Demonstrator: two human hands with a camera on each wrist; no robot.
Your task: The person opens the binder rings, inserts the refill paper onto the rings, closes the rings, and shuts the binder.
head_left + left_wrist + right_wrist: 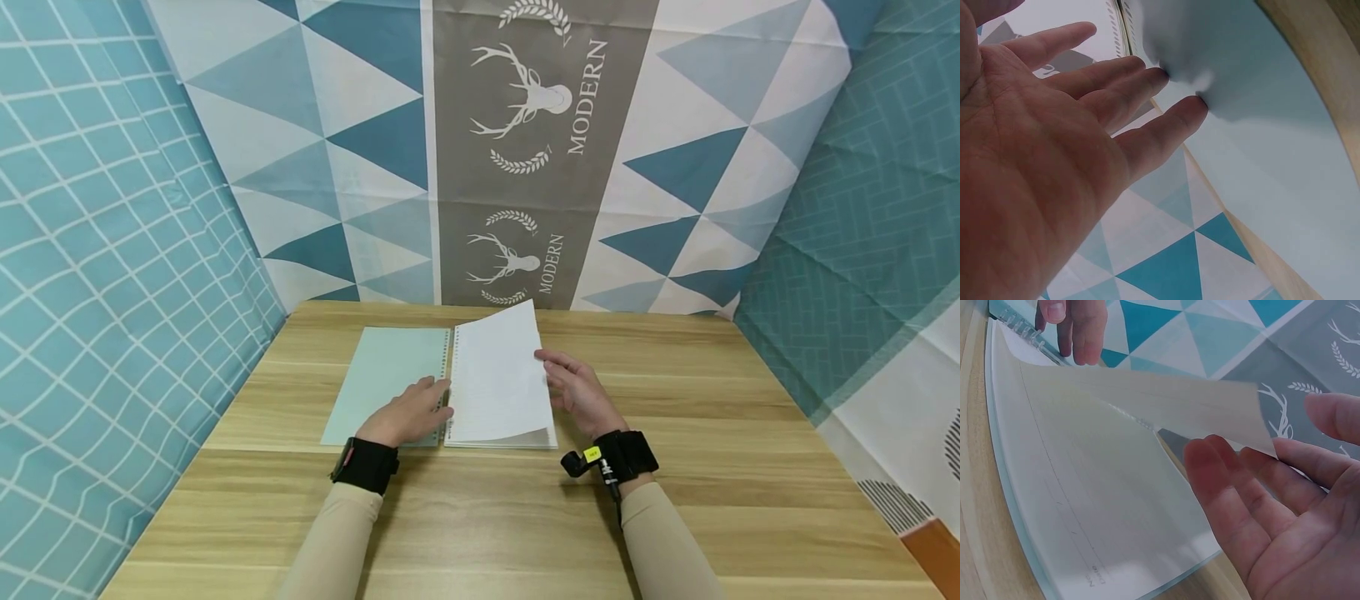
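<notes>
A ring-bound notebook lies open on the table, its pale green cover spread to the left and its white pages to the right. My left hand rests on the cover beside the rings, with fingertips touching the green surface in the left wrist view. At the right edge of the pages is my right hand. In the right wrist view, a raised page leans against the fingers of the right hand, while the thumb stands apart from it. Beneath it shows a lined page.
The wooden table carries the notebook near its back edge. A patterned cloth backdrop rises behind it, with a blue grid cloth on the left. Both wrists wear black straps; a small camera sits on the right one.
</notes>
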